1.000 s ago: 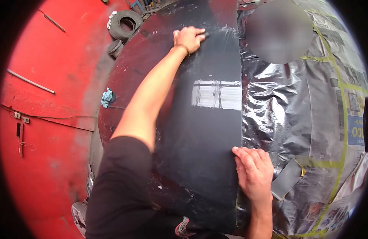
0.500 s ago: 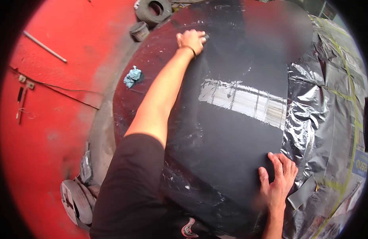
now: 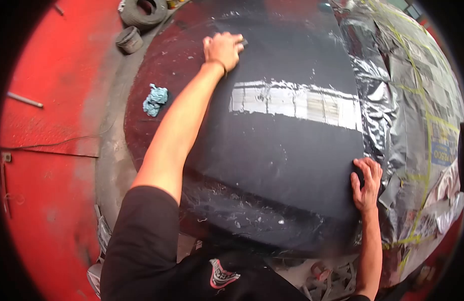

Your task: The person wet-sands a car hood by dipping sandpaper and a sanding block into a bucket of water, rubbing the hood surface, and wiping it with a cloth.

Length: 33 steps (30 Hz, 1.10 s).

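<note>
A dark, glossy curved car panel (image 3: 277,145) fills the middle, wet-looking and streaked with pale specks. My left hand (image 3: 223,50) presses on its upper part, fingers bent over a small dark grey piece (image 3: 244,42) that shows at the fingertips. At the panel's right edge, beside the black plastic film (image 3: 377,100), my right hand (image 3: 366,184) rests with its fingers spread and nothing visible in it. A crumpled light-blue cloth (image 3: 155,100) lies on the panel, left of my left forearm.
Newspaper and grey sheeting with yellow-green tape (image 3: 418,95) cover the right side. A grey sheet piece (image 3: 391,192) lies beside my right hand. A tyre (image 3: 142,12) and a bucket (image 3: 129,40) stand at the upper left, by a red surface (image 3: 51,125).
The view has shifted and turned. My right hand has gone from bunched fingers to spread ones and moved along the panel's right edge. My left hand still presses on the upper panel.
</note>
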### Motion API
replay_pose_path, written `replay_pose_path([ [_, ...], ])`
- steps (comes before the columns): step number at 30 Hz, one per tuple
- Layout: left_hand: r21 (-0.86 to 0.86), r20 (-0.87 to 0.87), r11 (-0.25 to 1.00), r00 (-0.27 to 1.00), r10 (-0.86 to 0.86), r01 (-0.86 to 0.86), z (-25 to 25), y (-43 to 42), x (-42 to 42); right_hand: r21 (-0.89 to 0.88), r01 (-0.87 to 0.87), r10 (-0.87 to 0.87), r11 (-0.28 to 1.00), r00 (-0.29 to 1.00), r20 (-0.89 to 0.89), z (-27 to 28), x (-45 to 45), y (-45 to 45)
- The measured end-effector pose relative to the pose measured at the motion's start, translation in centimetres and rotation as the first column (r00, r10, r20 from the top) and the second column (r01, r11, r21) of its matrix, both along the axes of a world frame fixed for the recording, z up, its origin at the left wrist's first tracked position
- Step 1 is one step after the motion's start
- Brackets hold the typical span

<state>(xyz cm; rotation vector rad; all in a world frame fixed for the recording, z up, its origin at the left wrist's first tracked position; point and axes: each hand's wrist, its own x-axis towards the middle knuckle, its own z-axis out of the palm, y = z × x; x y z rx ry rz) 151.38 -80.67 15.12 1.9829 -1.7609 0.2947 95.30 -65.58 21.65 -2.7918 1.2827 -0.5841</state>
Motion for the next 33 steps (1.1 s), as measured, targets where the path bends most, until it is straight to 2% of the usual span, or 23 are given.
replay_pose_path([
  [1, 0.023, 0.018, 0.998, 0.998, 0.053, -0.054, 0.4, -0.9, -0.3, -0.01, 0.001, -0.001, 1.0, 1.0, -0.008, -0.1, 0.0, 0.0],
  [4, -0.023, -0.012, 0.988, 0.989, -0.15, 0.15, 0.4, 5.7, -2.8, 0.002, -0.004, 0.004, 1.0, 1.0, 0.003, 0.1, 0.3, -0.1],
  [5, -0.025, -0.061, 0.958, 0.956, -0.287, 0.286, 0.8, 9.9, -4.7, -0.003, -0.002, 0.002, 1.0, 1.0, 0.001, 0.1, 0.3, -0.1],
  [6, -0.098, -0.065, 0.922, 0.922, -0.381, 0.374, 0.5, 14.1, -6.7, -0.007, 0.006, -0.006, 1.0, 1.0, -0.003, 0.2, 0.3, -0.2],
  [8, -0.063, -0.113, 0.865, 0.858, -0.501, 0.497, 1.1, 19.8, -9.8, 0.004, 0.021, -0.021, 1.0, 1.0, -0.005, 0.2, 0.3, 0.0],
  [9, -0.059, -0.142, 0.838, 0.826, -0.545, 0.543, 1.0, 19.9, -10.6, -0.008, 0.023, -0.023, 1.0, 1.0, -0.002, 0.1, 0.3, -0.2],
  [11, -0.077, 0.133, 0.855, 0.855, -0.501, 0.513, 1.4, 13.5, -9.7, -0.022, 0.024, -0.024, 0.999, 1.0, -0.006, -0.2, 0.0, -0.1],
  [13, 0.08, 0.033, 0.967, 0.969, -0.246, 0.243, 2.5, 3.4, -8.7, -0.016, 0.037, -0.037, 0.999, 0.999, 0.012, -0.2, 0.0, 0.1],
  [15, -0.074, 0.069, 0.977, 0.979, -0.194, 0.199, 2.4, -1.6, -9.2, -0.013, 0.054, -0.054, 0.998, 0.998, 0.013, -0.2, 0.0, 0.3],
  [17, -0.055, 0.001, 0.919, 0.92, -0.392, 0.391, 1.8, 1.0, -10.0, -0.01, 0.056, -0.056, 0.998, 0.998, 0.026, -0.3, -0.3, 0.4],
  [18, -0.164, -0.035, 0.83, 0.838, -0.545, 0.533, 1.1, 4.4, -10.8, -0.015, 0.053, -0.052, 0.998, 0.998, 0.039, -0.4, -0.3, 0.2],
  [19, -0.136, 0.042, 0.752, 0.763, -0.646, 0.644, 2.2, 9.1, -12.1, -0.017, 0.057, -0.056, 0.998, 0.997, 0.047, -0.4, -0.3, 0.2],
  [20, -0.005, 0.006, 0.715, 0.715, -0.699, 0.699, 3.1, 13.5, -13.3, -0.012, 0.059, -0.059, 0.998, 0.997, 0.052, -0.3, -0.3, 0.2],
  [21, -0.099, -0.098, 0.664, 0.657, -0.748, 0.741, 2.3, 16.9, -14.2, -0.006, 0.058, -0.058, 0.998, 0.997, 0.054, -0.2, -0.3, 0.2],
  [22, -0.04, -0.107, 0.644, 0.638, -0.763, 0.764, 2.0, 18.7, -14.9, -0.013, 0.05, -0.049, 0.999, 0.997, 0.058, -0.2, -0.3, 0.0],
  [23, -0.036, -0.08, 0.634, 0.63, -0.773, 0.773, 2.1, 18.1, -15.3, -0.017, 0.046, -0.045, 0.999, 0.997, 0.063, -0.2, -0.4, -0.1],
  [25, -0.012, 0.123, 0.649, 0.645, -0.754, 0.761, 2.6, 11.2, -15.3, -0.008, 0.051, -0.05, 0.999, 0.996, 0.071, -0.2, -0.3, 0.0],
  [27, -0.164, 0.104, 0.718, 0.735, -0.67, 0.677, 1.6, 1.4, -16.2, -0.018, 0.053, -0.051, 0.998, 0.996, 0.073, -0.5, -0.6, -0.1],
  [29, -0.247, 0.065, 0.774, 0.807, -0.587, 0.583, 0.6, -6.0, -17.2, 0.001, 0.06, -0.06, 0.998, 0.995, 0.085, -0.6, -0.7, 0.0],
  [31, -0.178, -0.014, 0.73, 0.74, -0.672, 0.66, 1.3, -3.9, -17.8, 0.006, 0.04, -0.04, 0.999, 0.994, 0.105, -0.6, -1.0, -0.1],
  [32, -0.236, 0.055, 0.565, 0.592, -0.804, 0.79, 1.5, -0.5, -17.6, 0.017, 0.054, -0.055, 0.998, 0.992, 0.115, -0.6, -0.9, 0.0],
  [33, -0.157, 0.052, 0.51, 0.523, -0.851, 0.846, 2.7, 4.6, -17.7, 0.008, 0.053, -0.053, 0.999, 0.991, 0.121, -0.6, -0.9, -0.2],
])
